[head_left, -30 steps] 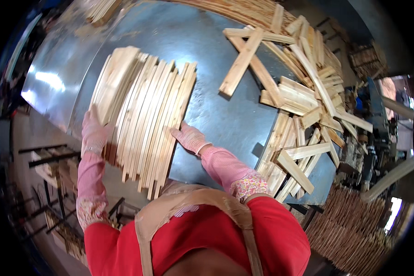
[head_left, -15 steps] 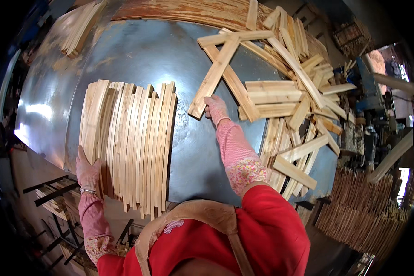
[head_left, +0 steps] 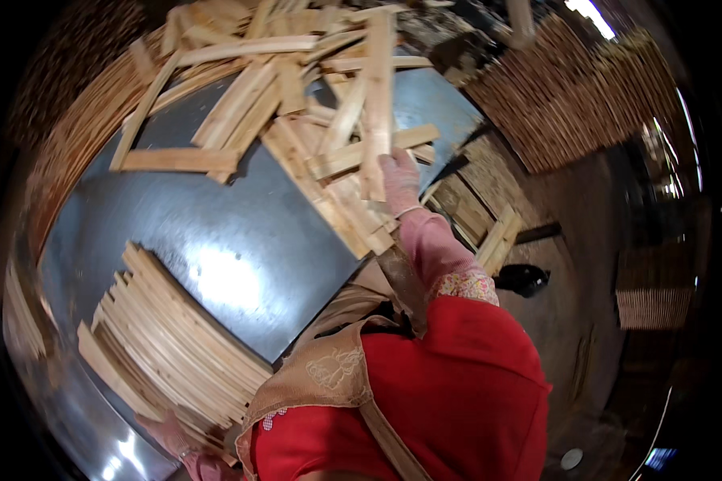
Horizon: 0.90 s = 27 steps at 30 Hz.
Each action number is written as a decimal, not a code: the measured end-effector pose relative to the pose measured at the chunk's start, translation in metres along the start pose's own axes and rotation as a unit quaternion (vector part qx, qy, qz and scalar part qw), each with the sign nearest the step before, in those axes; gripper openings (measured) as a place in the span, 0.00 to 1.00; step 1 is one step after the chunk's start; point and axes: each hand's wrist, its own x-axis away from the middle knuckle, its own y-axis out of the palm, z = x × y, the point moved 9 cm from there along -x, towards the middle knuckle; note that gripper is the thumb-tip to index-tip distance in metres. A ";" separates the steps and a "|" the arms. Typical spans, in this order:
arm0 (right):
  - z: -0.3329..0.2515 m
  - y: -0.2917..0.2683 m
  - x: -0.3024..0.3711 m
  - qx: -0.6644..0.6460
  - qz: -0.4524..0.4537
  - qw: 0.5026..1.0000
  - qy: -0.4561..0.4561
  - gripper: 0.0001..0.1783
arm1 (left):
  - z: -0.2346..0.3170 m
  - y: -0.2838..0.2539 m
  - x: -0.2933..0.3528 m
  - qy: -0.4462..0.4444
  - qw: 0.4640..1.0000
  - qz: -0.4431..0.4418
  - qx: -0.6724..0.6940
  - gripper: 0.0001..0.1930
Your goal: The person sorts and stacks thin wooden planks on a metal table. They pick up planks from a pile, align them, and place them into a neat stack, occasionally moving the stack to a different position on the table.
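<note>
Sorted: neat stack of pale wooden slats (head_left: 176, 345), counter's near-left edge, left hand (head_left: 172, 437) on it (fingers hidden). Unsorted: loose slat heap (head_left: 297, 104), far side; right hand (head_left: 399, 178) fingers closed on one long slat (head_left: 377, 96).

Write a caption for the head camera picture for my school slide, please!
Right hand grips a wooden slat from the loose pile; left hand steadies stacked slats.

No packages, labels, signs or screens visible.

Gloved hands: two, right hand (head_left: 399, 178) at 12 o'clock, left hand (head_left: 171, 434) at 7 o'clock.
Neat stack of slats (head_left: 168, 341): one, at 8 o'clock.
Loose slat heap (head_left: 297, 96): one; slats too many to count.
Metal table (head_left: 217, 232): one.
</note>
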 end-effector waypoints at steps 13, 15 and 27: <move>0.380 -0.222 0.034 0.140 0.227 0.901 0.341 0.23 | 0.197 -0.053 0.080 0.086 0.985 0.120 -0.093 0.46; 0.406 -0.195 0.018 0.130 0.178 0.900 0.376 0.24 | 0.273 -0.052 0.106 0.161 0.972 0.124 -0.116 0.45; 0.546 -0.058 -0.017 0.045 -0.165 0.921 0.349 0.25 | 0.773 0.254 0.395 0.653 0.727 -0.166 -0.127 0.43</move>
